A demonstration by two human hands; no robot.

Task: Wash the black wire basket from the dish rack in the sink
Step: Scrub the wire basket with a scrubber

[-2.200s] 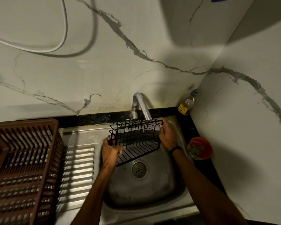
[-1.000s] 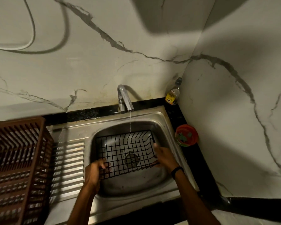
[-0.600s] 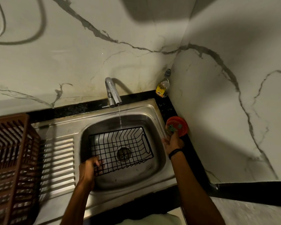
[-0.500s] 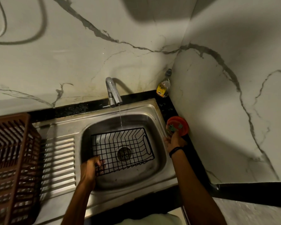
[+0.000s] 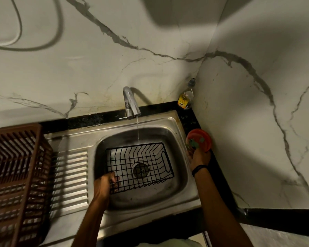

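Down from under the tap (image 5: 130, 102) has come the black wire basket (image 5: 128, 163), and it now lies flat in the sink (image 5: 184, 175) over the drain, with a thin stream of water (image 5: 137, 129) falling at its far rim. The left hand (image 5: 103, 184) grips its near left corner, fingers hooked through the wires. The right hand (image 5: 199, 155) has let go and gone to the red tub (image 5: 201, 139) on the black counter edge (image 5: 218, 175). Whether it has hold of anything there I cannot tell. Looks to me like wetting is done and scrubbing comes next, which calls for taking something from that tub and bringing it back to the wires. A brown dish rack (image 5: 16, 166) sits left of the ribbed drainboard (image 5: 70, 175), and a small bottle (image 5: 185, 98) stands in the corner of the marble wall (image 5: 96, 59). The light is dim.
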